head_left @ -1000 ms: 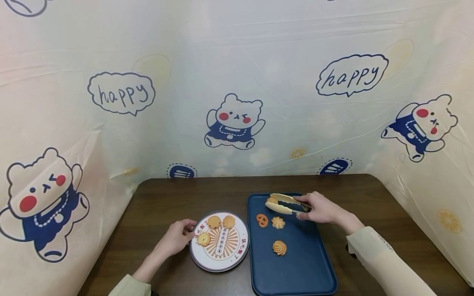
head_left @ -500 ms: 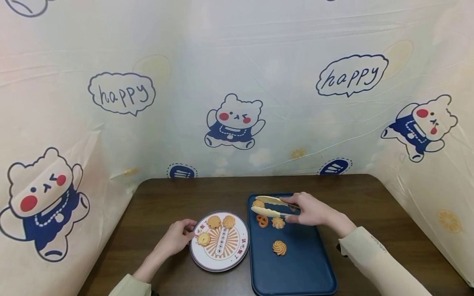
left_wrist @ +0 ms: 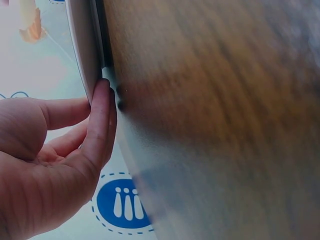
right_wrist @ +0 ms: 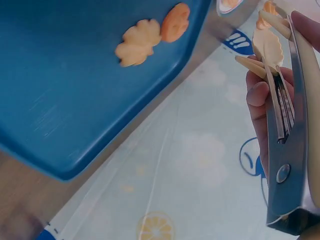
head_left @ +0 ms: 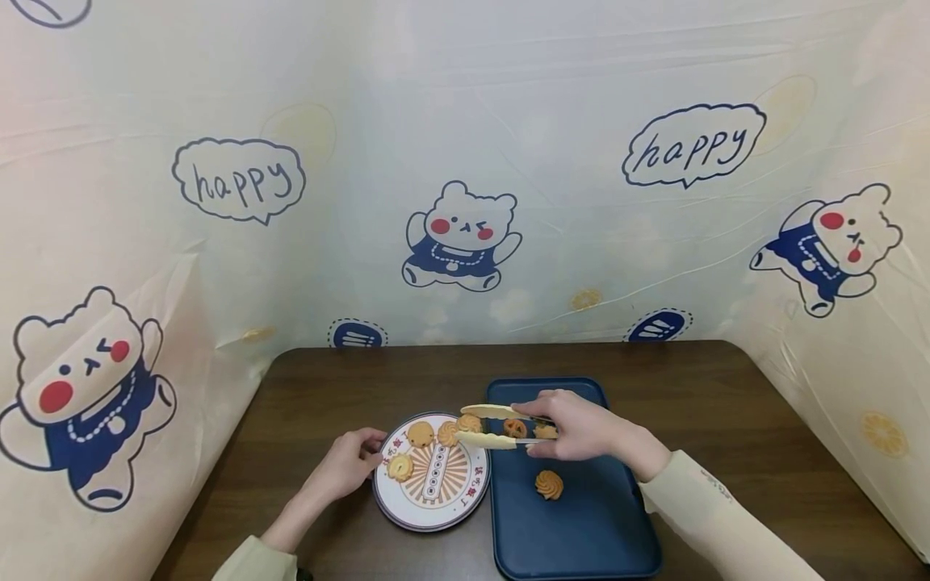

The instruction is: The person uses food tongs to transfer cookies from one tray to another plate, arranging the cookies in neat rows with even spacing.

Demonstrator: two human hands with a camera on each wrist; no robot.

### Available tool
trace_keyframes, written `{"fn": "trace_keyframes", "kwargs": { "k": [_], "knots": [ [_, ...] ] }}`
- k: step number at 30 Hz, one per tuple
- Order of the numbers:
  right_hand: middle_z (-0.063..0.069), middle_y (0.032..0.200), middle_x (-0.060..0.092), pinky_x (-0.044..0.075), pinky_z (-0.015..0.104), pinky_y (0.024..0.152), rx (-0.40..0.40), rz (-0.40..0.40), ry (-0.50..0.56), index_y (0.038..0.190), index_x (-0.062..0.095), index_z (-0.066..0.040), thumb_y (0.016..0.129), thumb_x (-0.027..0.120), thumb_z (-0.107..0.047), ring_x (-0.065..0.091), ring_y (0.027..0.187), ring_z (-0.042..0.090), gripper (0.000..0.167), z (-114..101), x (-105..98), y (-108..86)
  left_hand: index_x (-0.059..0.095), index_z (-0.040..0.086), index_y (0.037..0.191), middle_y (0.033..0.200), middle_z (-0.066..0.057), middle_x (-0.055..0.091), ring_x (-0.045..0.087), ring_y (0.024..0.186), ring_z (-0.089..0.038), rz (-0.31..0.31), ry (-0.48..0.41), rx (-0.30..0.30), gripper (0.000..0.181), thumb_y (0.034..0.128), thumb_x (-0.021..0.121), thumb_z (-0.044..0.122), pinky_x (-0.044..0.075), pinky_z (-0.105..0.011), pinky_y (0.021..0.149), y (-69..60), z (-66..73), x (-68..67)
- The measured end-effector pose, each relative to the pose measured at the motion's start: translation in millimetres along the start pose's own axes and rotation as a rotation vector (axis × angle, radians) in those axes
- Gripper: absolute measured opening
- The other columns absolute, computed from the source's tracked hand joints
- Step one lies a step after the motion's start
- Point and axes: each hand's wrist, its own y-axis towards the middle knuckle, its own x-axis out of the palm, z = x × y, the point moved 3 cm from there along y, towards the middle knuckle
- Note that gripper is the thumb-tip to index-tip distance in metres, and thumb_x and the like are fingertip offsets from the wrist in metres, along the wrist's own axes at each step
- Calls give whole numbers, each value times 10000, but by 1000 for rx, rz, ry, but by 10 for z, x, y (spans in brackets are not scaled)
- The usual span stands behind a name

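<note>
My left hand [head_left: 349, 466] grips the left rim of a white patterned plate [head_left: 445, 518]. The left wrist view shows the thumb on one face of the rim and fingers [left_wrist: 100, 120] at its other side. In my right hand [head_left: 581, 424] is a pair of tongs [head_left: 488, 440] with cream tips. A round cookie [head_left: 470, 423] sits between those tips, over the plate's upper right edge. On the plate lie a round cookie [head_left: 420, 435], a swirled cookie [head_left: 446, 434], partly behind a tong tip, and a pale scalloped cookie [head_left: 400, 467].
Right of the plate lies a dark blue tray [head_left: 581, 532]. On it are a pretzel-shaped biscuit [head_left: 515, 428], a star-shaped cookie [head_left: 545, 431] partly covered by the tongs, and a swirled cookie [head_left: 549, 485]. A printed curtain [head_left: 567, 242] hangs behind the wooden table [head_left: 327, 387].
My right hand has carried the tongs, with the cookie between their tips, leftward and nearer, from the tray's back to the plate's edge. The left hand stays at the plate rim.
</note>
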Motion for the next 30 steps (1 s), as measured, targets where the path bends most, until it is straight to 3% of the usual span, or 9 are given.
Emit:
{"fn": "trace_keyframes", "kwargs": {
  "k": [5,11,18,24,30],
  "knots": [
    [-102,992,633,356,244,577,-17,-5,-7,1391,586,-79,878,763,-280,461,720,93,578,-55,35,74,620,-64,1234,976,-95,633,574,798,-184,0,2,-2,325,913,656,-30,540,-318,642,-3,1,-4],
    [-95,964,625,358,240,575,-47,-28,-5,1402,576,-89,877,762,-286,444,694,91,591,-130,89,151,619,-65,1234,978,-95,632,571,797,-184,0,0,-2,327,912,656,-30,540,-317,639,-6,2,-5],
    [23,1214,678,434,244,648,-79,-57,10,1395,577,-71,877,762,-249,516,812,71,578,-211,198,219,621,-66,1230,972,-90,629,568,792,-181,1,0,5,323,911,655,-31,536,-315,636,6,-1,0],
    [9,1016,690,384,217,568,-83,-91,13,1381,591,-67,871,771,-249,469,714,99,570,-230,315,269,622,-70,1228,969,-89,628,568,789,-180,2,2,9,322,909,655,-36,533,-314,634,3,7,-3],
    [-20,946,667,376,210,568,-83,-114,-7,1383,592,-77,871,774,-262,432,689,65,574,-222,423,316,620,-71,1231,972,-91,628,568,789,-178,-1,-2,4,321,913,648,-40,534,-312,636,-12,14,-6]
  ]
}}
